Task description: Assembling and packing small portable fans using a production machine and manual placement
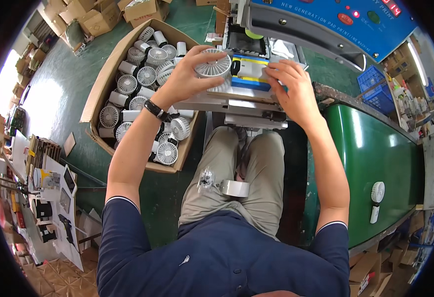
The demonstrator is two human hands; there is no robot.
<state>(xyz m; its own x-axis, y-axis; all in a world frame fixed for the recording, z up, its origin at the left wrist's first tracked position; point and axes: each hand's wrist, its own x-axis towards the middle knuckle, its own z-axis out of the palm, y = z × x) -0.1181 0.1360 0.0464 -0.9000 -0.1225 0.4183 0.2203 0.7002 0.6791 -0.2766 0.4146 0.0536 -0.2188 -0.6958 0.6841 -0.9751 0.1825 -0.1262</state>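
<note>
Two hands (189,74) (293,90) at one fan (222,66)

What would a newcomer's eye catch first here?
Probably the open brown cardboard box, upper left, heaped with white plastic handheld fans. Then the blue machine panel, upper right, and the glossy green surface, right. At top centre, the left hand holds a round white fan head.

A white handheld fan (241,68) lies flat across a blue-and-yellow holder (250,85), its round, spoked grille facing up at left between the thumb and fingers of the left hand (184,74). Below a black neck, the pale handle extends toward the right hand (292,89), fingertips at its end.
</note>
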